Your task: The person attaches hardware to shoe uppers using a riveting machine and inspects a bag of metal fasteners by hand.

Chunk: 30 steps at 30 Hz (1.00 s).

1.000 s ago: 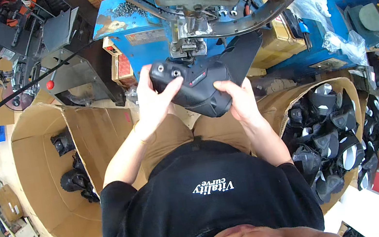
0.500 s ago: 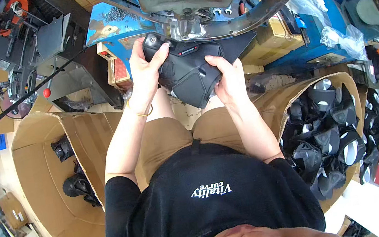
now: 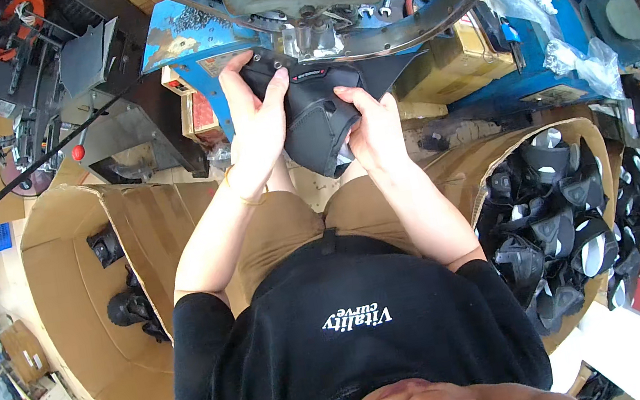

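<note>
I hold a black shoe upper [image 3: 318, 130] in both hands, at the front of the machine's metal head [image 3: 315, 39]. My left hand [image 3: 257, 122] is closed on its left edge, the thumb lying beside small metal eyelets [image 3: 277, 65] near the top. My right hand [image 3: 375, 127] pinches the right side, thumb on top and fingers underneath. A small dark label with red ends sits near the upper's top edge. A black flap [image 3: 391, 69] reaches out to the right beneath the machine's curved arm. The underside of the upper is hidden.
A large cardboard box [image 3: 71, 303] with a few black pieces stands at left. Another box [image 3: 596, 150] at right is heaped with black-and-white uppers [image 3: 553, 235]. Small metal parts [image 3: 190, 21] lie on the blue machine table [image 3: 173, 44]. Wrenches [image 3: 385, 1] and plastic bags [image 3: 585, 65] are beyond.
The upper has turned and shifted slightly right, its top edge now closer to the machine head. Two eyelets show where one did. My left hand has moved a little to the right.
</note>
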{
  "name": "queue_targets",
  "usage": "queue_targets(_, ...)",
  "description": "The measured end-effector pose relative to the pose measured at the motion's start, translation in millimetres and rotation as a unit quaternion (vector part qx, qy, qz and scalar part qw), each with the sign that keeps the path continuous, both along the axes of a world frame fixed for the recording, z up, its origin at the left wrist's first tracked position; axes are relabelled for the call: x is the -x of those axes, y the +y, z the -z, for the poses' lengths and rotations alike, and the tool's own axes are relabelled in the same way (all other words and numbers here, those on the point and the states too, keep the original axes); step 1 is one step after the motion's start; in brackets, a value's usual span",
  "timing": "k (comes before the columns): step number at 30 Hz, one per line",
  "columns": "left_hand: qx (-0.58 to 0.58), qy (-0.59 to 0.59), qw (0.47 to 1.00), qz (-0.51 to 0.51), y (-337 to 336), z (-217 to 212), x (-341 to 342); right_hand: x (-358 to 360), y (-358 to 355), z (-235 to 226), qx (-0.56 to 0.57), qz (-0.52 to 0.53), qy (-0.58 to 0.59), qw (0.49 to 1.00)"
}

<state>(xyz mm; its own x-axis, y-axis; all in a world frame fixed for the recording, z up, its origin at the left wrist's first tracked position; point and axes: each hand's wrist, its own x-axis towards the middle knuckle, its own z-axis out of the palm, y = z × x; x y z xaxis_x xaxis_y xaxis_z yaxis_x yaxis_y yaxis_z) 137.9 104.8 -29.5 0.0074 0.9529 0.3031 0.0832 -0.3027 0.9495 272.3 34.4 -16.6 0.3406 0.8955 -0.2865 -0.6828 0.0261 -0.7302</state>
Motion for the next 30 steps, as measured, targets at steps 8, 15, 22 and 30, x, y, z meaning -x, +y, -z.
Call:
queue_targets(8,0.000,-0.032,0.999,0.002,4.6,0.6,1.6,3.8,-1.5,-6.8,0.051,0.013,-0.046,0.998)
queue_targets(15,-0.255,0.312,0.915,-0.013,-35.1,-39.6,28.4,12.8,-46.3,6.6,-0.026,-0.051,-0.176,0.983)
queue_targets(22,-0.184,0.330,0.910,0.172,-30.4,-41.4,44.7,15.8,-66.2,-3.5,-0.040,-0.137,-0.311,0.939)
queue_targets(30,-0.352,0.407,0.829,0.150,-25.7,-39.2,43.4,13.3,-74.3,2.2,-0.052,-0.190,-0.414,0.889)
